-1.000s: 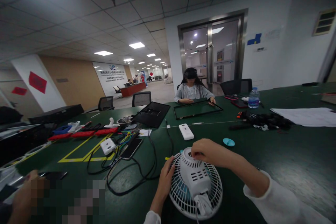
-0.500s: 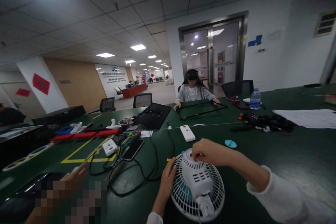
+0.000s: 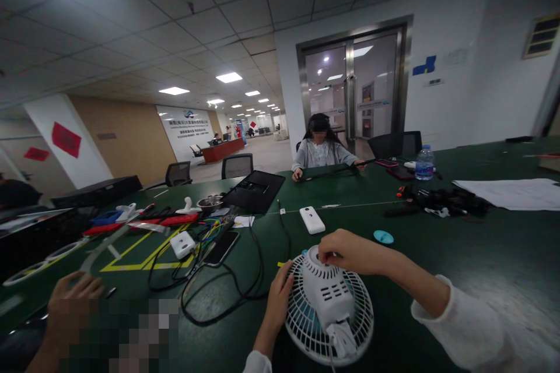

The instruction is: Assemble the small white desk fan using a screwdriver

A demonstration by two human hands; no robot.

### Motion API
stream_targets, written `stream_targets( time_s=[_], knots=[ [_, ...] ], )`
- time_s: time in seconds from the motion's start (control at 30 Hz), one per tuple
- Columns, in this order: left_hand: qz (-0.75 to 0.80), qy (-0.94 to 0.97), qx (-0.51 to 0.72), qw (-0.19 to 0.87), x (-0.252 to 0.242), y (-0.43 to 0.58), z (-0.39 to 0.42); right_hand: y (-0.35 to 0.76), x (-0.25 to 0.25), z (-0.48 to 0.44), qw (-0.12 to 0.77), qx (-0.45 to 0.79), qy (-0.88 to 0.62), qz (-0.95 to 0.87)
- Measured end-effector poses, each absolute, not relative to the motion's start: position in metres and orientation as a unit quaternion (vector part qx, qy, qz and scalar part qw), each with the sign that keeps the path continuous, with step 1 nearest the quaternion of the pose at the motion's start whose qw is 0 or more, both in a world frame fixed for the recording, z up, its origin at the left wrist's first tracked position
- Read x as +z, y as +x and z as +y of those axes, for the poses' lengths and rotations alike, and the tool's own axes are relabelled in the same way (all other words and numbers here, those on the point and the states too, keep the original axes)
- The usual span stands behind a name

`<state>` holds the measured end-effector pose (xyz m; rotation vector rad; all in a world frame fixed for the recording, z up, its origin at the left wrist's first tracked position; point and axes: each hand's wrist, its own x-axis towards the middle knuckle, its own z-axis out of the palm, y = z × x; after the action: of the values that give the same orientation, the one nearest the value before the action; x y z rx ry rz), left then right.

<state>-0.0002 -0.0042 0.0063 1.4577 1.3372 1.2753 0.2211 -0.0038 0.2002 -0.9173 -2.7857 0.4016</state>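
A small white desk fan (image 3: 329, 309) lies face down on the green table (image 3: 472, 256), its motor housing and rear grille facing up. My left hand (image 3: 279, 297) rests on the grille's left rim, fingers pressed against it. My right hand (image 3: 350, 252) is curled over the top of the motor housing, fingertips pinched on something I cannot make out.
Tangled black cables (image 3: 219, 291), a phone (image 3: 220, 247) and a white adapter (image 3: 182, 243) lie to the left; a white remote (image 3: 311, 220) and a blue disc (image 3: 383, 236) lie beyond the fan. A person across the table (image 3: 321, 148) handles a black frame. Another person's hand (image 3: 72, 297) sits at lower left.
My hands stay on the fan. The person opposite has tilted the black frame to edge-on. The hand at lower left has shifted left on the table.
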Motion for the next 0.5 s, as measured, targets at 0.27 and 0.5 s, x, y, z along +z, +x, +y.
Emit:
stream_targets(
  time_s=[0.27,0.5],
  knots=[
    [0.527,0.569,0.498,0.388,0.005,0.000,-0.003,0.283,0.169,0.023,0.137,0.092,-0.526,-0.834],
    [0.526,0.571,0.500,0.383,0.001,0.001,-0.001,0.328,0.090,0.039,0.001,0.051,-0.691,-0.721]
  ],
)
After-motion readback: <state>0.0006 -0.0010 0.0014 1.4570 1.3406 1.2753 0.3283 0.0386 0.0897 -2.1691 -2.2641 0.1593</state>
